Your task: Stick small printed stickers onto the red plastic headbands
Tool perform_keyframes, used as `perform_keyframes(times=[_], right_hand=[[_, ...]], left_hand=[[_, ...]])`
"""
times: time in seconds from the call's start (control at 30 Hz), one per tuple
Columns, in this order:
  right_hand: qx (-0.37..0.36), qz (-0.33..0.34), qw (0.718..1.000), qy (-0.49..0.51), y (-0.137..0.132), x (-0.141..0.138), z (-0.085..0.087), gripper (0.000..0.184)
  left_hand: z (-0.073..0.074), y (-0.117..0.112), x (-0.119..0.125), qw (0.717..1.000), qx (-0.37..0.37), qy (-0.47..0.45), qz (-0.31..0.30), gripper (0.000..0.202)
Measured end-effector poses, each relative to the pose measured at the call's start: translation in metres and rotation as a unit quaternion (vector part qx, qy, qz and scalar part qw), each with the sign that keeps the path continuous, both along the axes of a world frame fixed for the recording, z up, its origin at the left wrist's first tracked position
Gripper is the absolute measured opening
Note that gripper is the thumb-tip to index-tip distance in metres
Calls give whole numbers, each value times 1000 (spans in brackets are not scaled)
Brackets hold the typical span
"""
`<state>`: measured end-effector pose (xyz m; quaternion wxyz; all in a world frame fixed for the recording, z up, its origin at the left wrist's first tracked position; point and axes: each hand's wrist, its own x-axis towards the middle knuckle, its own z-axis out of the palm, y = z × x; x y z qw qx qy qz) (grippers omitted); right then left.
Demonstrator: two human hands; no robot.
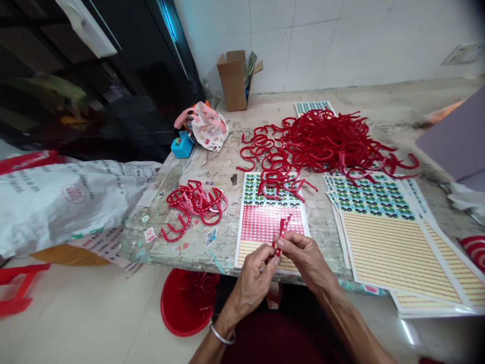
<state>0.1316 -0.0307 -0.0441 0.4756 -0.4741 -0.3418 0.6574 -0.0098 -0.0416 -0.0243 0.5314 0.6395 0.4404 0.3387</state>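
Note:
My left hand (257, 275) and my right hand (306, 253) meet over the front edge of the table, both with fingers pinched. Between their fingertips is a small red curved strip (282, 229) with a white-patterned red part. Below it lies a sticker sheet (271, 217) with green-and-black prints at the top, a red block with white marks in the middle and yellow strips at the bottom. Loose red curved strips (278, 184) overlap the sheet's upper end. A smaller bunch of red strips (197, 202), some with pink parts, rests to the left.
A large heap of red strips (329, 139) covers the back right. Stacked sticker sheets (394, 247) fan out at right. Behind are a cardboard box (232, 86), a pink-and-white bag (210, 126) and a blue object (182, 146). A red basket (182, 308) stands below the table.

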Motion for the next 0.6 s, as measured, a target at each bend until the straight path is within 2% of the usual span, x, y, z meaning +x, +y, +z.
perform_keyframes(times=[0.1, 0.27, 0.47, 0.6], right_hand=[[-3, 12, 1000, 5, 2, 0, 1, 28], [12, 10, 1000, -25, 0, -1, -1, 27], [-27, -13, 999, 21, 4, 4, -7, 27], [-5, 8, 1000, 11, 3, 4, -7, 25]], left_hand=[[-1, 1, -2, 1000, 7, 7, -3, 15], [-1, 0, 0, 999, -23, 17, 21, 16], [-3, 1, 0, 999, 20, 37, 10, 14], [-5, 0, 1, 1000, 5, 24, 19, 14]])
